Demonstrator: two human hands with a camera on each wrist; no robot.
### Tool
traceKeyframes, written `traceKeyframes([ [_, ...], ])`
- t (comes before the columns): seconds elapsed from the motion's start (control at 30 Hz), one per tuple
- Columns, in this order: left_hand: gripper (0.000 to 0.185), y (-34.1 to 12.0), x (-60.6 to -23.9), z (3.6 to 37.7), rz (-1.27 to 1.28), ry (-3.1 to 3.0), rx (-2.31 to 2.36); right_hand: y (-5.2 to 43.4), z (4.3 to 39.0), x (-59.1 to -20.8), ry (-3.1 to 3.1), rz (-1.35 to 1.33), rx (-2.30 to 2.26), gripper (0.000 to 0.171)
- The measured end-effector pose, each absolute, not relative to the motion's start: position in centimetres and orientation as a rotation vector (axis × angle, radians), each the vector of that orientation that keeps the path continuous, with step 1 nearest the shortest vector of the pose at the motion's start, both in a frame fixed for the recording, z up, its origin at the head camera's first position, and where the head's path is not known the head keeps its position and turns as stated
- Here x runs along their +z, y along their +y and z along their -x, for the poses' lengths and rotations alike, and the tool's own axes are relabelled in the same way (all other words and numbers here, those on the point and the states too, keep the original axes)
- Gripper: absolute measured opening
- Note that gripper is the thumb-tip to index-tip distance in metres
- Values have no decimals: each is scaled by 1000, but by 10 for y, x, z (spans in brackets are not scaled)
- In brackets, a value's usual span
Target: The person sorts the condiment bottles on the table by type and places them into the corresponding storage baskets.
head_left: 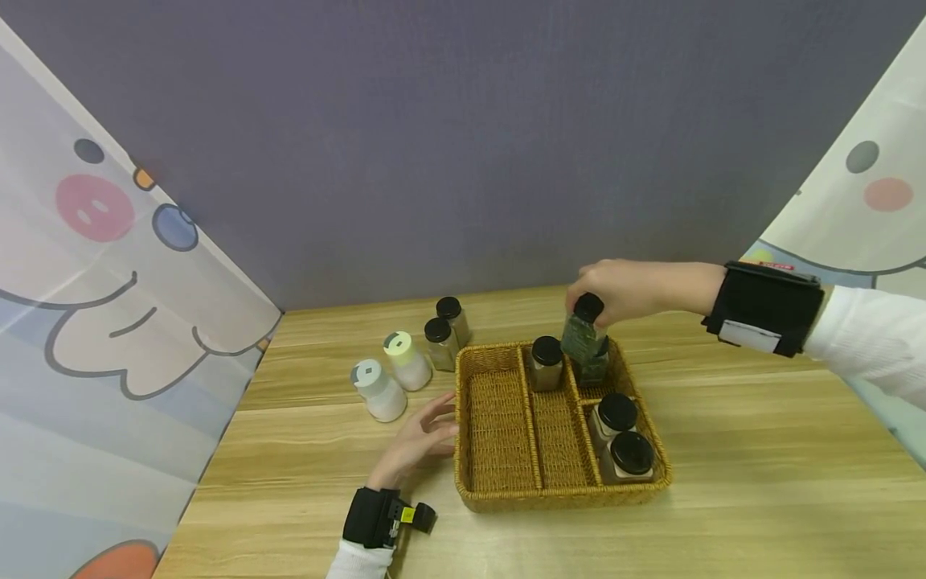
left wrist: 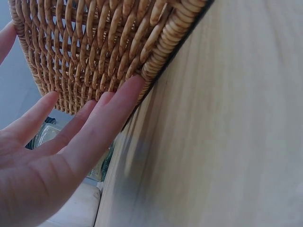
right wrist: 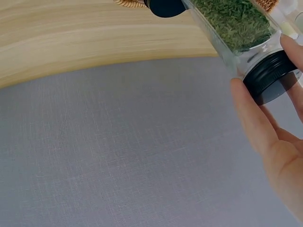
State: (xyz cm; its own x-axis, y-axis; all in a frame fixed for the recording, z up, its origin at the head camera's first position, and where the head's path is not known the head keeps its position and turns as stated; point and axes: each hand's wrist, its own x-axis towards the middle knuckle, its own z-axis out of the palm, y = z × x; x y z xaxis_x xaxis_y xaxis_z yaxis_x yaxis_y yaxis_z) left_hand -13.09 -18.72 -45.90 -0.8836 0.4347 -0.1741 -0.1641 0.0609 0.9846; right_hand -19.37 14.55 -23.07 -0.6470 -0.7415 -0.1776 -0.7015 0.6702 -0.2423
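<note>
My right hand pinches a spice jar of dried green herbs near its black lid. The jar is slightly tilted at the back of the wicker basket, beside another jar of green herbs; whether its base touches the basket is hidden. The right wrist view shows the green flakes through the clear wall of the held jar. At the basket's left side, my left hand rests its extended fingers against the woven wall.
In the basket's middle section stands a black-lidded jar. Two wider jars occupy the front right section. Left of the basket are two black-lidded jars, a yellow-topped white bottle and a white bottle. A grey wall rises behind.
</note>
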Motion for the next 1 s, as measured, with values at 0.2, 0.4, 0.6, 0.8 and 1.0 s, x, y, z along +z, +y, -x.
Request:
traceKeyframes([
  [0.2, 66, -188, -459, 131, -276, 1929, 1879, 148, 188, -233, 2638, 1164, -231, 31],
  [0.4, 66, -189, -459, 131, -277, 1926, 1880, 149, 182, -234, 2670, 1176, -222, 32],
  [0.6, 67, -189, -459, 130, -279, 1919, 1880, 151, 177, -235, 2683, 1158, -250, 31],
  [0.8, 67, -189, -459, 129, -277, 1924, 1878, 153, 171, -237, 2717, 1146, -277, 30],
  [1.0, 68, -189, -457, 128, -274, 1930, 1870, 156, 164, -239, 2749, 1114, -275, 31],
])
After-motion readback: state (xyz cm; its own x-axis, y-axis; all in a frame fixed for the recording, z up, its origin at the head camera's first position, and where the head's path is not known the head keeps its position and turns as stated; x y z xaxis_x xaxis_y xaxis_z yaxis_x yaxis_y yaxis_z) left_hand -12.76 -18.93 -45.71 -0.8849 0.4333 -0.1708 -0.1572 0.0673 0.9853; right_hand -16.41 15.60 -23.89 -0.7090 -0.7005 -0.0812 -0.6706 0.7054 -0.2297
